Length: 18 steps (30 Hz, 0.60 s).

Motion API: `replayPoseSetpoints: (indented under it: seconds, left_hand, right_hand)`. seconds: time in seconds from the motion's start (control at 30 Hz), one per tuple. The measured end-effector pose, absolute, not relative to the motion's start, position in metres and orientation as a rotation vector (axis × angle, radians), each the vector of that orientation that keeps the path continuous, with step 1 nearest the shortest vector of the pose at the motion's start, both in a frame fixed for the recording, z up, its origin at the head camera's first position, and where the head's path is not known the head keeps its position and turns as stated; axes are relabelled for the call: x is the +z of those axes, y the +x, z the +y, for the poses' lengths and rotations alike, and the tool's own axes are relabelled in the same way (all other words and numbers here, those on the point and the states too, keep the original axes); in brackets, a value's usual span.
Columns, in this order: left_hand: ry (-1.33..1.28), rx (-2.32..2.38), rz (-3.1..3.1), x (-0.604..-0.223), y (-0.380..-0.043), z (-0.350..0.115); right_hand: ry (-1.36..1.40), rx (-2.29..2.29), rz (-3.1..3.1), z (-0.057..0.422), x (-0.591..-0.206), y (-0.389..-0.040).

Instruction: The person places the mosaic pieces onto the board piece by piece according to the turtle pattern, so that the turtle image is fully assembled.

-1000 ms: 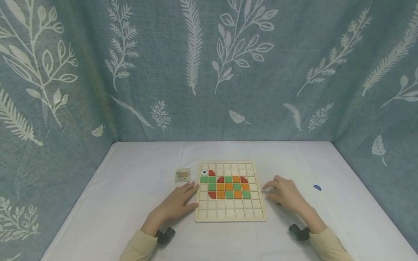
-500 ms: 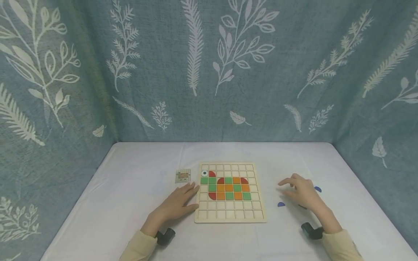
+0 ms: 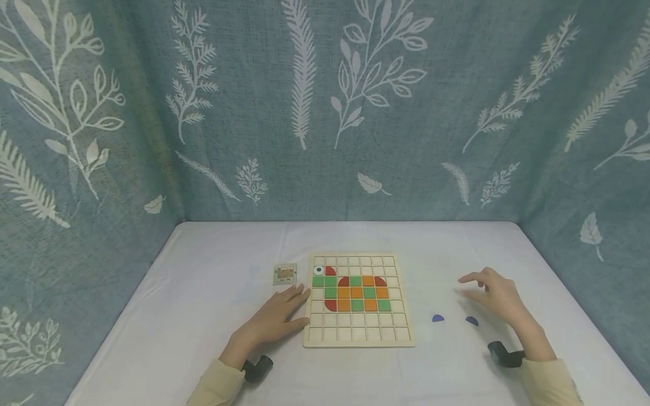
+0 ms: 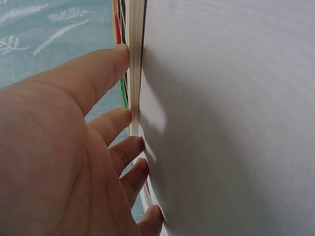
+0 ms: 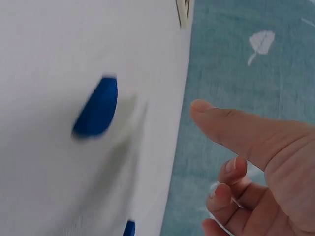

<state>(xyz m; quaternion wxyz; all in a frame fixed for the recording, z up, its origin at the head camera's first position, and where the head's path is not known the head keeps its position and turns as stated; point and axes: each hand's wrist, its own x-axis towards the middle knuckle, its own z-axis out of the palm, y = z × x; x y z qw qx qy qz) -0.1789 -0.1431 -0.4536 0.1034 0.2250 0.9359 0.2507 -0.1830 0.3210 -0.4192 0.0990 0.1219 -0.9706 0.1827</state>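
Note:
My left hand [image 3: 276,316] lies on the white cloth, with its fingertips and thumb tip touching the left edge of the wooden grid board [image 3: 360,335]. In the left wrist view, the fingers are spread, the thumb [image 4: 93,73] uppermost. Green, orange and red tiles [image 3: 356,292] fill part of the grid, with a white eye tile [image 3: 319,270] at upper left. My right hand [image 3: 497,293] hovers right of the board, fingers loosely bent and holding nothing visible. Two blue half-round pieces, one nearer the board [image 3: 438,318] and one nearer the hand [image 3: 472,321], lie on the cloth.
A small picture card [image 3: 285,274] lies left of the board, beyond my left hand. The white-covered table [image 3: 203,270] ends at a blue-green leaf-patterned curtain [image 3: 325,113] behind and at both sides.
My right hand has moved rightward from beside the board, uncovering two blue pieces near it. The blue piece farther right is now hidden behind that hand. My left hand has stayed put.

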Motion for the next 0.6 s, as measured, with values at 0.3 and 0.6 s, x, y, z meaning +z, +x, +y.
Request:
replayPoseSetpoints:
  seconds: [0.3,0.6]
  left_hand:
    - [0.671,0.728,2.767,-0.456,-0.180,-0.143]
    - [0.666,0.728,2.764,-0.456,-0.180,-0.144]
  right_hand:
    - [0.293,0.491,-2.931,0.353,-0.426,-0.185]
    - [0.162,0.507,-3.037,0.378,-0.428,-0.184]
